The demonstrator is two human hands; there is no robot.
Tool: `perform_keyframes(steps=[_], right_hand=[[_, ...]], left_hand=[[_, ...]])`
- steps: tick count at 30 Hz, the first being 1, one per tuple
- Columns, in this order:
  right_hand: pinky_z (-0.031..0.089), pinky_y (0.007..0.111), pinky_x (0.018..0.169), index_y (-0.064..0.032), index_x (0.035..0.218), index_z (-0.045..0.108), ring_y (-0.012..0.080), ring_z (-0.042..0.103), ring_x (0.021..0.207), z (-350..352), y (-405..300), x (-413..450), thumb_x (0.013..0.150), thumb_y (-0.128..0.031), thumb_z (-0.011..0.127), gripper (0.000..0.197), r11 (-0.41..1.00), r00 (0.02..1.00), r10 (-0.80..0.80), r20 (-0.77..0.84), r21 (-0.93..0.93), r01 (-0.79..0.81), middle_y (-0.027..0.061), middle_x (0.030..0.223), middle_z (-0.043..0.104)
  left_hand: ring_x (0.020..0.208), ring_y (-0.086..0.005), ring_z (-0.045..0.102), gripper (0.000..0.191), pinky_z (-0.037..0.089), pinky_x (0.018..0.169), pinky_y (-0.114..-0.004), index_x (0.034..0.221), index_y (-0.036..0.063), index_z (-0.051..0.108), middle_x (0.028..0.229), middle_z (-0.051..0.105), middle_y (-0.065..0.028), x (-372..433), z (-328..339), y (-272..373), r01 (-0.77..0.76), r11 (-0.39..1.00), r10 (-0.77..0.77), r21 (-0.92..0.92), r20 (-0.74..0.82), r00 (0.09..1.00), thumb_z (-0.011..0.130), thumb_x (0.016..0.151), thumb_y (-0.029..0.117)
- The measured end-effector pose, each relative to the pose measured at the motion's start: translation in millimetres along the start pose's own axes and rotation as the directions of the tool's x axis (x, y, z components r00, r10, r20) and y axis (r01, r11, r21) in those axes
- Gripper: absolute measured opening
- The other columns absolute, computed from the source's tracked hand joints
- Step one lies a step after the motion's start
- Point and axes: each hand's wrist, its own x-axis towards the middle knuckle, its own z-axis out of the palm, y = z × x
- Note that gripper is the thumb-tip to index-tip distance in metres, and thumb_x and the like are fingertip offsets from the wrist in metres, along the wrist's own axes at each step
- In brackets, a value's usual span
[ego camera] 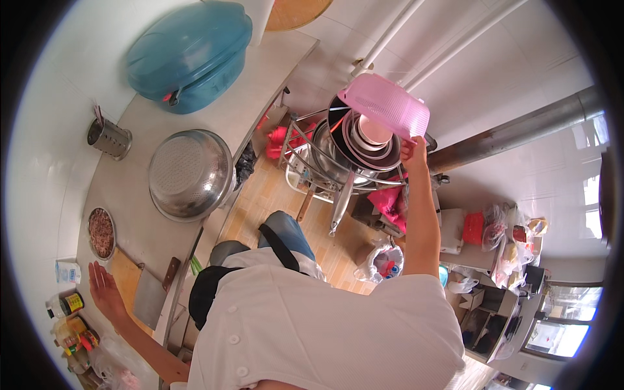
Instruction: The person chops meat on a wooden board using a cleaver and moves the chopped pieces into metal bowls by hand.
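Observation:
My right hand (413,152) grips the edge of a pink plastic basket (387,105), tilted over a stack of bowls and pans. Below the basket a small pale bowl (374,130) sits in nested bowls on a metal rack (297,131); a pan with a long metal handle (343,202) is there too. At the left, my left hand (106,292) is open with fingers extended, above the counter beside a wooden cutting board (126,278). A cleaver (150,297) lies on the board. Just past the fingertips stands a metal dish of minced meat (101,233).
On the counter (131,195) are an upturned steel colander (187,173), a lidded blue plastic tub (190,53), a perforated utensil holder (109,139) and several bottles (68,304). A lined waste bin (385,263) stands on the floor. A metal pipe (512,131) runs at the right.

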Motion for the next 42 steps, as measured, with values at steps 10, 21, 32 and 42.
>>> perform_keyframes(steps=[10,21,32,42], right_hand=[[0.020,0.021,0.037,-0.0081,0.074,0.049,0.0067,0.029,0.043,12,16,12,0.081,-0.024,0.058,0.020,0.783,0.837,-0.546,0.042,0.380,0.492,-0.0036,0.053,0.033],[0.028,0.024,0.047,-0.0094,0.077,0.049,0.0065,0.034,0.049,302,-68,-99,0.085,-0.023,0.056,0.017,0.713,0.638,-0.688,0.347,0.489,0.503,-0.0036,0.062,0.044],[0.039,0.030,0.053,-0.0028,0.082,0.066,0.0157,0.049,0.055,582,-52,-155,0.082,-0.035,0.065,0.032,-0.204,-0.100,-0.378,0.921,0.023,0.979,0.0072,0.062,0.057],[0.046,0.044,0.063,-0.0042,0.075,0.059,0.0360,0.058,0.070,596,17,-169,0.083,-0.033,0.060,0.030,-0.784,-0.210,0.083,0.974,0.194,0.589,0.0162,0.073,0.061]], left_hand=[[0.108,-0.0146,0.051,0.044,0.044,0.088,-0.027,0.132,0.0029,0.043,0.129,0.049,-0.0077,-2,20,-12,0.003,0.999,-0.004,-0.038,-0.045,0.999,0.043,0.095,0.026],[0.103,-0.0124,0.054,0.041,0.045,0.084,-0.026,0.127,0.0060,0.049,0.122,0.055,-0.0048,-21,47,-15,-0.010,1.000,0.013,0.025,-0.123,0.992,0.044,0.094,0.029],[0.099,-0.0125,0.055,0.037,0.044,0.083,-0.026,0.123,0.0081,0.053,0.117,0.058,-0.0043,-131,4,23,-0.175,0.983,0.175,0.049,-0.505,0.845,0.045,0.093,0.029],[0.102,-0.0131,0.055,0.038,0.044,0.085,-0.027,0.123,0.0079,0.053,0.117,0.058,-0.0040,-145,-19,51,-0.143,0.984,0.179,0.110,-0.488,0.854,0.044,0.093,0.031]])
